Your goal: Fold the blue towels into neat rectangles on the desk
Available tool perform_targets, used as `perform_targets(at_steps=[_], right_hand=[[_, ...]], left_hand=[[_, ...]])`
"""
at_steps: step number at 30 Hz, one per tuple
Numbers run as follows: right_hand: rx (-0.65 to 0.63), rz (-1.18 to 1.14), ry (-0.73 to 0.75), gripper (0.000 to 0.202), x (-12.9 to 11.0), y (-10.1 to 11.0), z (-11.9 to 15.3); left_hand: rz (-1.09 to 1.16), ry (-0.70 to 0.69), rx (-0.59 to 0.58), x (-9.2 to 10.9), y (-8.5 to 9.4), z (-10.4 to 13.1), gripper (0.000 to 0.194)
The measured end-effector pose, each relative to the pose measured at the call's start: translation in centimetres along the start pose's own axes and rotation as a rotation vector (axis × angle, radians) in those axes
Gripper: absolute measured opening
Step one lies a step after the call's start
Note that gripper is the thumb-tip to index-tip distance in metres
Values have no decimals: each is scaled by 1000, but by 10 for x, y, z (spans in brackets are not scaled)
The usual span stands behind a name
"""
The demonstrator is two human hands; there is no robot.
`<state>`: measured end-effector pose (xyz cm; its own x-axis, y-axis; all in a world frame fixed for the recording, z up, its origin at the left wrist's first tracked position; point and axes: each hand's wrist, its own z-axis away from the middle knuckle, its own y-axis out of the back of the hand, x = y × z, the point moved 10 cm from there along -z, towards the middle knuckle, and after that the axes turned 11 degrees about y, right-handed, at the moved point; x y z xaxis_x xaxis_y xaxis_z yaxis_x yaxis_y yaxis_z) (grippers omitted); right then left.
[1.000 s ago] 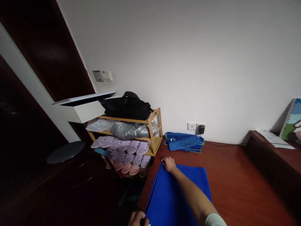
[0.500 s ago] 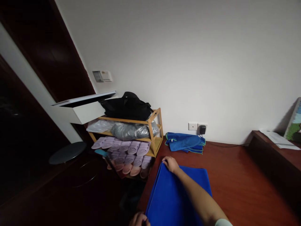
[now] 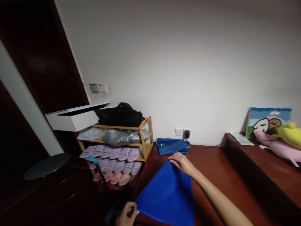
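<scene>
A bright blue cloth [image 3: 168,194] stretches between both hands above the reddish-brown tabletop [image 3: 211,175]. At its upper corner, my right hand [image 3: 182,163] pinches the edge between thumb and fingers. Low in the view, my left hand [image 3: 127,213] is closed on the lower left corner, where a small white tag shows. The edge between the hands is pulled straight, and the rest of the cloth slopes toward the bottom of the view. Behind my right hand lie folded blue cloths with green edging [image 3: 172,146] against the wall.
Left of the table is a wooden rack [image 3: 142,138] with slippers [image 3: 115,153], plastic-wrapped items, a black bag [image 3: 119,115] and a white box [image 3: 75,121]. A raised ledge at right holds papers, a picture [image 3: 268,121] and plush toys [image 3: 277,147]. A round stool [image 3: 47,166] stands far left.
The view has turned right, bringing the picture and toys into sight. The cloth's held edge has tilted and its lower left corner is raised, with my left hand now more in view.
</scene>
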<state>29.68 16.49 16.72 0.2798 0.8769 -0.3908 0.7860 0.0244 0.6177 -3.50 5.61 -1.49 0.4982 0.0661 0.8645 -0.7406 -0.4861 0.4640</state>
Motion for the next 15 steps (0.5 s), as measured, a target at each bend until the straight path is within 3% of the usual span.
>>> perform_targets(at_steps=[2, 5, 7, 10, 12, 15], right_hand=[[93, 17, -48, 36, -4, 36, 12], [247, -6, -148, 34, -9, 90, 35], [340, -46, -208, 34, -16, 123, 52], [451, -102, -280, 35, -34, 164, 76], [497, -119, -315, 36, -48, 185, 91], [526, -110, -335, 38, -69, 206, 108]], left_hand=[[-5, -82, 59, 38, 18, -2, 36], [-33, -323, 130, 120, 45, 1, 28], [-63, -506, 125, 180, 58, 9, 21], [-103, -658, 43, 253, 67, 16, 15], [-116, -678, -42, 286, 67, 15, 15], [-125, -615, -148, 314, 58, 4, 17]])
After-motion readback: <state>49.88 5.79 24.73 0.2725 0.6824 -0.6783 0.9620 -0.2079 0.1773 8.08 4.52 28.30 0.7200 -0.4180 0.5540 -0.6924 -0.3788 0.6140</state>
